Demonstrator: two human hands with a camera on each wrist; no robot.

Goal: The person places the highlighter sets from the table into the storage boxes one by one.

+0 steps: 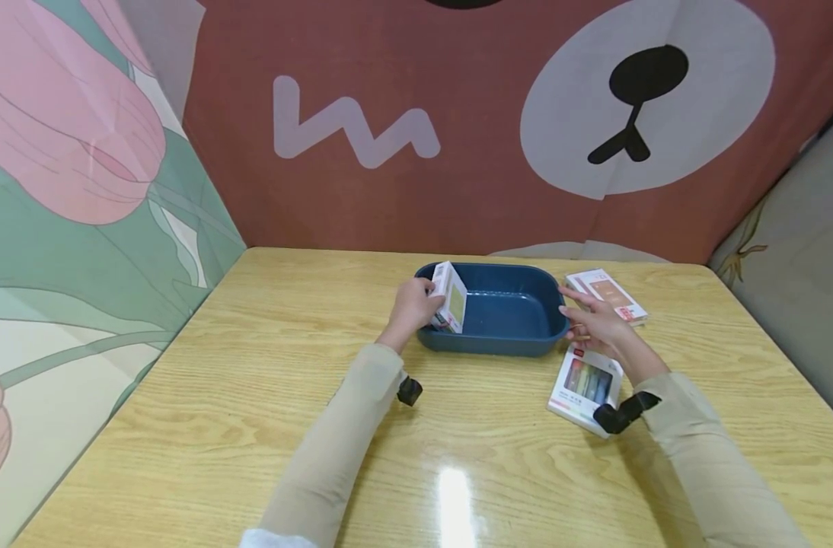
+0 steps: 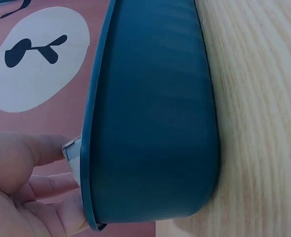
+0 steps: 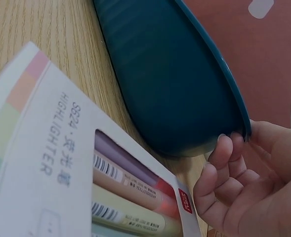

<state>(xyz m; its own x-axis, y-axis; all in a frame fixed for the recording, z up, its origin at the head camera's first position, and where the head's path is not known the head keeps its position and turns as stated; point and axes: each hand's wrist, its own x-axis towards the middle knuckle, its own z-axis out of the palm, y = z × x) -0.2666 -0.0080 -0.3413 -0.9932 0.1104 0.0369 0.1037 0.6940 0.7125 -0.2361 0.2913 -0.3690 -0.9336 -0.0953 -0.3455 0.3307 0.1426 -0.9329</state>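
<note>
A dark blue plastic basin [image 1: 496, 346] stands on the table. At its left end my left hand [image 1: 413, 308] grips a white box [image 1: 455, 304], which stands tilted inside the basin against the left wall. In the left wrist view, the rim hides most of that box. On the opposite end, my right hand [image 1: 598, 327] holds the basin's rim, fingertips on the outer wall in the right wrist view. Below that hand lies a white highlighter box [image 1: 584, 388] with a window showing colored pens. Its printed front [image 3: 51, 148] fills the near part of the right wrist view.
Behind the right hand lie white boxes [image 1: 608, 293], seemingly stacked, the upper one with an orange-brown panel. The wooden table [image 1: 252, 396] ends at a bear-printed cloth [image 1: 389, 205] at the back. A flower-printed cloth [image 1: 81, 251] hangs at the left.
</note>
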